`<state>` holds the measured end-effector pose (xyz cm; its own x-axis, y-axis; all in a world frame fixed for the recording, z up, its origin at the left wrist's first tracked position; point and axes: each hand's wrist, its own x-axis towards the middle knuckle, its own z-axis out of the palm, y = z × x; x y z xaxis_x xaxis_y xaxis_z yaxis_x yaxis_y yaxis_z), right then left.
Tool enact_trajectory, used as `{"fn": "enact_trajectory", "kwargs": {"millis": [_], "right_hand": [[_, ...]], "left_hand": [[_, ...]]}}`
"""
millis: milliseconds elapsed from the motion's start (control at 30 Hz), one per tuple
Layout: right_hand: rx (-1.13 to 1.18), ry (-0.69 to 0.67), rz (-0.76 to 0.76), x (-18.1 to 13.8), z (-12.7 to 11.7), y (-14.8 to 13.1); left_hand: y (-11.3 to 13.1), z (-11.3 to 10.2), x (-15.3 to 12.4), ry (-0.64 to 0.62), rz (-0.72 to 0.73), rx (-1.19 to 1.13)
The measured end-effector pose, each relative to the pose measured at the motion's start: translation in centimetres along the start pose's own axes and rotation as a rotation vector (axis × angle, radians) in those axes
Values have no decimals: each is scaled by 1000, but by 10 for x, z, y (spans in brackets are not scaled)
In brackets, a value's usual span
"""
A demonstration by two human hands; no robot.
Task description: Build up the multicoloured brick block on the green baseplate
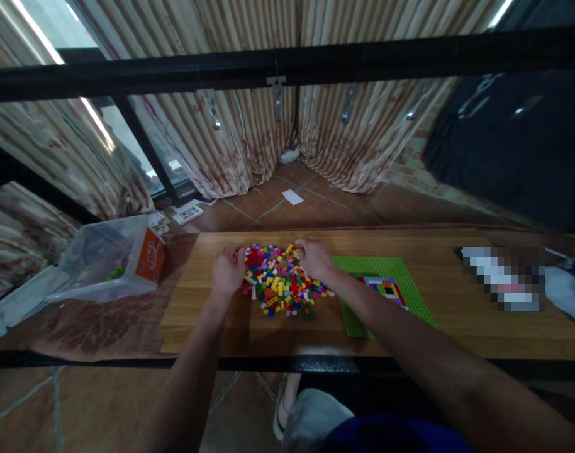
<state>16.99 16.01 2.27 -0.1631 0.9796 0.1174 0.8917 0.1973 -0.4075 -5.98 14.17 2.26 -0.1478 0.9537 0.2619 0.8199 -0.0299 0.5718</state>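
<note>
A loose heap of small multicoloured toy bricks (pixel 282 283) lies on the wooden tabletop. My left hand (pixel 228 272) rests at the heap's left edge with its fingers curled in against the bricks. Across from it, my right hand (pixel 314 258) touches the far right side of the heap, fingertips bent together near a yellow brick. What either hand has between its fingers is too small to make out. Partly behind my right forearm lies a green baseplate (pixel 413 283), with a patterned block of coloured bricks (pixel 390 287) built on it.
A clear plastic bin (pixel 103 258) with an orange label stands left of the wooden board (pixel 193 283). At the right lies a blurred-out object (pixel 499 280). A dark metal bar (pixel 316 60) crosses in front of curtains (pixel 250 132). White paper (pixel 292 197) lies on the floor.
</note>
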Motion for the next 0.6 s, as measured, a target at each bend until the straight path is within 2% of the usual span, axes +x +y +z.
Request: {"fn": "enact_trajectory", "kwargs": {"millis": [100,200,367,600], "right_hand": [[22,-32,-2,19,6,5],[26,-68,-31,30,11,4],[33,-137,-77,33,12,0],[90,-225,-87,31,5,3]], "left_hand": [[-16,10,27,-87,41,-111],[-17,23,39,-171,111,-186],[-4,34,39,-312,199,-209],[4,31,31,-410,216,-317]]}}
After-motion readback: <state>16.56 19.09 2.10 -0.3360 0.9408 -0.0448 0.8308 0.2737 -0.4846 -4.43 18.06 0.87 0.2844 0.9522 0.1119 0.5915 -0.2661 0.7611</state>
